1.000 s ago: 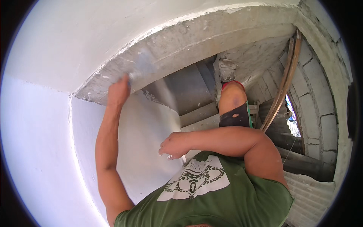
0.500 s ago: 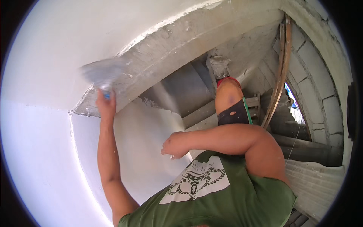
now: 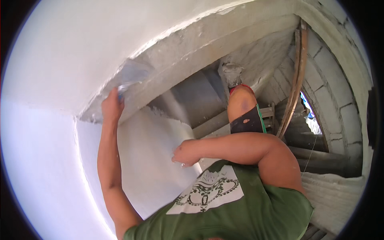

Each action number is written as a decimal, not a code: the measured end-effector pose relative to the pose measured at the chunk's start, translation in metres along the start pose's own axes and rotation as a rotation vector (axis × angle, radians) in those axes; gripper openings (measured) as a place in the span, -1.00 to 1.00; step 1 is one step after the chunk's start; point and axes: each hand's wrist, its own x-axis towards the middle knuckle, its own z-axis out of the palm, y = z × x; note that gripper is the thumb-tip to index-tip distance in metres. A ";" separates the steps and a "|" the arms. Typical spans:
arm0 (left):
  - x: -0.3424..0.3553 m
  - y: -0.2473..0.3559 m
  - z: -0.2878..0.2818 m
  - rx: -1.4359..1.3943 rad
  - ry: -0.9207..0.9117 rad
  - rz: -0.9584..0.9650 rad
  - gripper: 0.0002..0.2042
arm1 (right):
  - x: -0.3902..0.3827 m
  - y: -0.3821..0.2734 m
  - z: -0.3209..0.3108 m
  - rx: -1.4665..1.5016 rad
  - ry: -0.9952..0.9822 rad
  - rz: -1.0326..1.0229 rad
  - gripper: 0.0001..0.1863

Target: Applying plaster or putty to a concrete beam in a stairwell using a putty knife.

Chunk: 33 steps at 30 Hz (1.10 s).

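My left hand (image 3: 112, 105), at the upper left, is closed round the blue handle of a scraper (image 3: 134, 72). Its wide, motion-blurred blade lies over the rough grey concrete band (image 3: 200, 42), along its chipped border with the smooth white surface (image 3: 80, 44). My right hand (image 3: 186, 153) is curled in front of my green shirt (image 3: 264, 208), with white matter at its fingertips; whether it grips anything is too small to tell. Behind it is the white wall (image 3: 148, 152).
My bent knee (image 3: 242, 102) rises at centre right, below a concrete stub (image 3: 232, 72). Long wooden boards (image 3: 297, 76) lean by a block wall (image 3: 334, 96) with a bright opening. Grey sheets (image 3: 204, 96) lie in the gap beneath the band, and corrugated sheeting (image 3: 328, 200) is at lower right.
My left hand and the scraper swept left and up onto the white surface, then came back slightly right over the border. My right hand has barely moved; the view has shifted a little.
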 end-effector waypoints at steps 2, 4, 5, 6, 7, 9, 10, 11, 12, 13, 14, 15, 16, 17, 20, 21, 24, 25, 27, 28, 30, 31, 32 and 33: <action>0.008 0.012 -0.003 -0.199 0.204 -0.129 -0.61 | 0.000 -0.001 0.002 -0.002 -0.040 0.004 -0.57; 0.025 0.032 -0.008 -0.296 0.395 -0.419 -0.60 | -0.004 0.001 0.002 0.008 -0.028 0.008 -0.57; 0.020 0.019 0.004 -0.191 0.245 -0.118 -0.61 | -0.002 -0.004 0.004 0.021 -0.011 -0.002 -0.57; 0.016 0.013 0.007 -0.186 0.248 -0.121 -0.61 | 0.001 -0.005 0.007 0.016 -0.012 -0.007 -0.57; 0.012 0.007 0.010 -0.038 0.055 0.018 -0.65 | 0.006 -0.007 0.012 0.019 -0.033 0.001 -0.57; 0.009 0.014 -0.002 -0.061 0.034 0.121 -0.73 | 0.004 0.003 0.005 0.018 -0.033 0.030 -0.57; 0.026 0.023 -0.007 -0.066 0.035 0.147 -0.73 | 0.002 0.009 -0.001 -0.003 -0.037 0.032 -0.57; 0.033 0.035 -0.015 -0.253 0.218 -0.058 -0.74 | -0.001 0.009 -0.001 -0.027 -0.064 0.023 -0.57; 0.035 0.042 -0.017 -0.438 0.400 -0.266 -0.74 | -0.002 0.007 0.000 -0.023 -0.066 0.026 -0.57; 0.031 0.043 -0.004 -0.300 0.392 -0.306 -0.75 | -0.003 0.004 0.002 0.006 -0.054 0.047 -0.57; 0.021 0.036 0.010 -0.292 0.391 -0.313 -0.75 | -0.002 -0.002 0.004 0.029 -0.043 0.054 -0.56; 0.013 0.022 0.026 -0.062 0.129 -0.056 -0.76 | 0.002 -0.004 0.004 0.022 -0.044 0.043 -0.56; 0.007 0.013 0.034 0.160 -0.140 0.196 -0.76 | 0.004 -0.005 0.005 0.008 -0.046 0.024 -0.56; 0.007 0.011 0.035 0.177 -0.167 0.270 -0.74 | 0.002 -0.003 0.005 -0.006 -0.046 0.013 -0.56; 0.031 0.050 0.009 -0.329 0.126 -0.181 -0.71 | -0.001 0.002 0.005 -0.013 -0.054 0.079 -0.58; 0.032 0.059 0.006 -0.331 0.121 -0.185 -0.71 | 0.001 0.000 0.007 -0.007 -0.059 0.079 -0.58; 0.035 0.066 0.008 -0.272 0.409 -0.192 -0.72 | 0.008 -0.002 0.008 -0.034 -0.082 0.043 -0.60; 0.030 0.058 0.017 -0.160 0.152 -0.112 -0.74 | 0.010 -0.002 0.010 -0.023 -0.080 0.040 -0.61; 0.045 0.063 0.010 -0.053 -0.090 -0.011 -0.75 | 0.010 0.005 0.003 -0.019 -0.061 0.055 -0.61; 0.053 0.060 0.002 -0.171 0.074 -0.127 -0.74 | 0.008 0.009 0.000 -0.043 -0.067 0.049 -0.61; 0.056 0.074 -0.018 -0.417 0.359 -0.355 -0.72 | 0.005 0.006 0.009 -0.032 -0.070 0.052 -0.60; 0.056 0.083 -0.020 -0.442 0.473 -0.320 -0.75 | 0.003 0.007 0.010 -0.010 -0.043 0.058 -0.61; 0.047 0.076 -0.010 -0.428 0.481 -0.336 -0.75 | 0.003 0.003 0.009 -0.004 -0.025 0.046 -0.61; 0.032 0.062 0.012 -0.216 0.234 -0.145 -0.77 | 0.007 -0.002 0.009 -0.012 -0.036 0.027 -0.61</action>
